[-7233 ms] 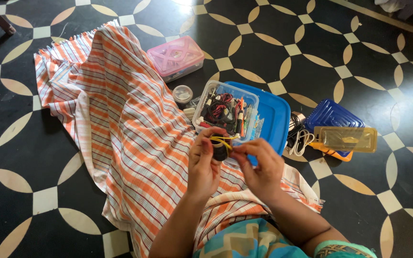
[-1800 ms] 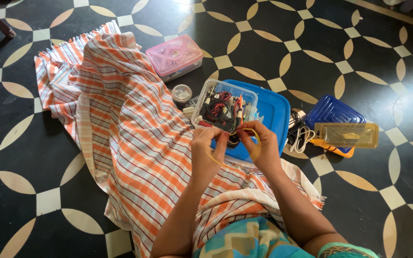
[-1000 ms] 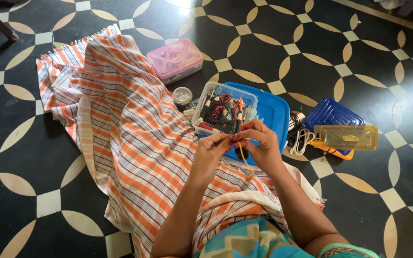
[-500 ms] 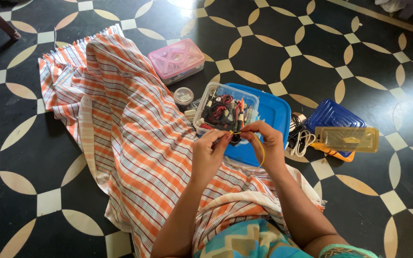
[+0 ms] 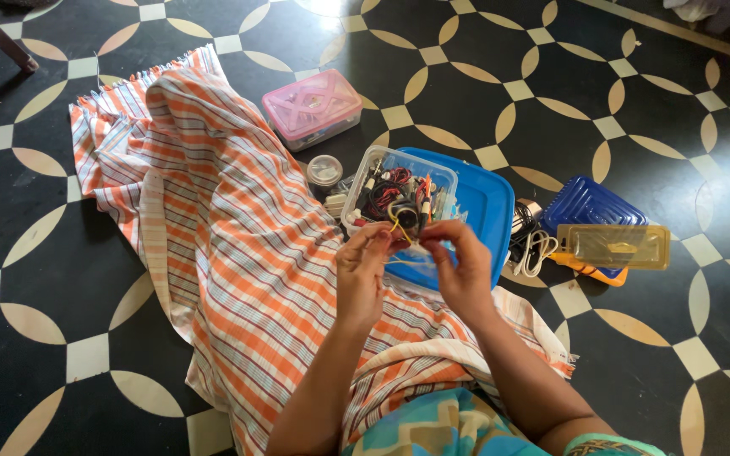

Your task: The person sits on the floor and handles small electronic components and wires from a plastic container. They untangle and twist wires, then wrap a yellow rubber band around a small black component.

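My hands pinching a yellow wire over the parts box.
Left hand [image 5: 361, 274] and right hand [image 5: 460, 268] grip the yellow wire [image 5: 399, 230]; at 12 o'clock, a clear box [image 5: 399, 192] of tangled wires rests on a blue lid [image 5: 483, 211].

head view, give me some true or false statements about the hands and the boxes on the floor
1. Both the left hand and the right hand pinch a thin yellow wire. True.
2. The clear plastic box of wires sits on a blue plastic lid. True.
3. The pink-lidded plastic box is open. False: its lid is on.
4. The orange striped cloth covers the pink-lidded box. False: the box stands beside it on the black patterned tile floor.
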